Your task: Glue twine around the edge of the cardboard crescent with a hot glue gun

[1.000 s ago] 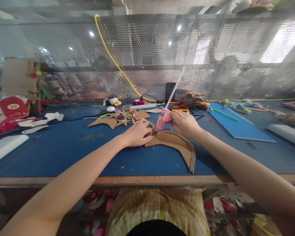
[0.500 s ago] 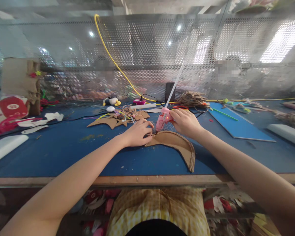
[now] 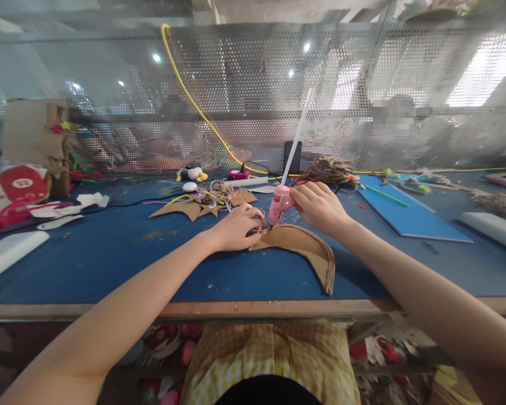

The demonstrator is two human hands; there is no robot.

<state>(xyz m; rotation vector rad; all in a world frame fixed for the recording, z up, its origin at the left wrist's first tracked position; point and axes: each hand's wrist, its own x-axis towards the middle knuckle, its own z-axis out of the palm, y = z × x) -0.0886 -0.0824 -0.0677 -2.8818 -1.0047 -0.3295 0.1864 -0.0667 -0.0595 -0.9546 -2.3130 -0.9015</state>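
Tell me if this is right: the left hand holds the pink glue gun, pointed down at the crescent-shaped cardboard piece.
Wrong hand: the head view shows the right hand, not the left hand, holding the pink glue gun, pointed down at the crescent-shaped cardboard piece.

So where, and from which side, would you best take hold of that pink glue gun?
Probably by its handle, from the right, where the right hand wraps it. The pink glue gun points its nozzle down at the cardboard crescent, while a pale stick rises from its top, so a sideways grip avoids both ends.
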